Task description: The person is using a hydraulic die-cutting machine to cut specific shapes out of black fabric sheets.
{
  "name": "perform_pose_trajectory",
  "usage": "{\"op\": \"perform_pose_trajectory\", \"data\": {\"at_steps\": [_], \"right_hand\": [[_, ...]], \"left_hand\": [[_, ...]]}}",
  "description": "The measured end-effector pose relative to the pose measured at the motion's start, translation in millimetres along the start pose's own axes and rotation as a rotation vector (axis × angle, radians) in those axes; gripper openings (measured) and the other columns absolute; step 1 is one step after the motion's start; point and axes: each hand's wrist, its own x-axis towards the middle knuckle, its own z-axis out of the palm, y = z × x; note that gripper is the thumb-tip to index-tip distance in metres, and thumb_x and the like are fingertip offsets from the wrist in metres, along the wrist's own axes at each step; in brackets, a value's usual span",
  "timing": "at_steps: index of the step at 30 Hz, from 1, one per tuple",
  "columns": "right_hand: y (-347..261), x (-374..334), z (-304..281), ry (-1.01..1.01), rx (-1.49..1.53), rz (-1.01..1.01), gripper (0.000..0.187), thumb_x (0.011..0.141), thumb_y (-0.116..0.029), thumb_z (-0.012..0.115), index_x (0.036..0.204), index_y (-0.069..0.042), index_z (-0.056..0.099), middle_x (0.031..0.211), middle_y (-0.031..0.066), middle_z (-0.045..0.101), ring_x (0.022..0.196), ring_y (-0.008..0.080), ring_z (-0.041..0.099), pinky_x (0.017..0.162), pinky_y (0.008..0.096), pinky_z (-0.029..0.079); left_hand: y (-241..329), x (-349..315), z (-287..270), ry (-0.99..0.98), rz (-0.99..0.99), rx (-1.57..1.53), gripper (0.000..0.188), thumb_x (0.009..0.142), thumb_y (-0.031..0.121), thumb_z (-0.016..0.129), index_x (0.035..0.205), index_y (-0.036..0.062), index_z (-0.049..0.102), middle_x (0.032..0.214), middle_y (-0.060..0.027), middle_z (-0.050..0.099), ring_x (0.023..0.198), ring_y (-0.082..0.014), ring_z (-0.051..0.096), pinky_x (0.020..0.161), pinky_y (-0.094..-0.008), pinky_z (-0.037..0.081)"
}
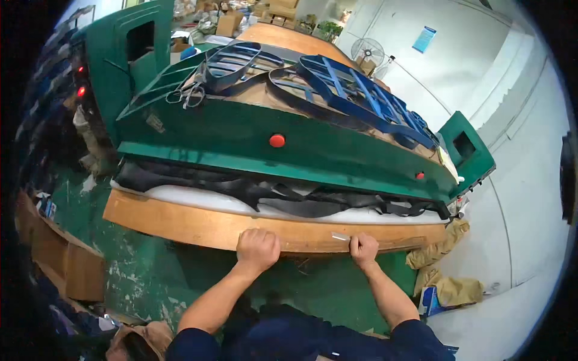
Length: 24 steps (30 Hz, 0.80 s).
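Observation:
My left hand (259, 248) is closed over the front edge of a long wooden board (174, 219), left of its middle. Further right along that same edge, my right hand (363, 249) is also closed on the board, next to a small pale strip (341, 236). Behind the wood lies a white slab (208, 198), partly covered by black sheet scraps (307, 208) with cut-out shapes. Both slab and scraps run back under a green machine beam (229, 135), where their far part is hidden.
Blue-framed cutting dies (361, 93) and scissors (188, 95) lie on top of the machine. Its front carries a red button (277, 141). A cardboard box (84, 274) stands at the left, crumpled tan sacks (457, 292) at the right, and a fan (367, 51) at the back.

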Motion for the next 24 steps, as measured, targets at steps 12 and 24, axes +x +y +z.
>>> {"op": "perform_pose_trajectory", "data": {"at_steps": [12,24], "right_hand": [[26,-27,20,-0.105,-0.165,0.074,0.032,0.091,-0.024,0.049,0.07,-0.002,0.061,0.077,0.0209,0.063,0.077,0.0428,0.057,0.073,0.0512,0.044],[-13,-46,15,-0.074,-0.151,0.107,0.034,0.091,-0.024,0.049,0.073,0.002,0.062,0.078,0.0252,0.062,0.079,0.0465,0.057,0.075,0.0553,0.043]], "left_hand": [[8,-14,4,-0.202,-0.078,-0.049,0.023,0.085,0.024,0.058,0.075,0.0039,0.062,0.081,-0.0163,0.065,0.081,-0.0355,0.062,0.076,-0.0481,0.045],[18,-24,-33,-0.598,-0.199,0.082,0.038,0.093,0.032,0.048,0.1,0.0012,0.07,0.107,-0.0192,0.067,0.107,-0.0335,0.06,0.094,-0.0464,0.045]]}}
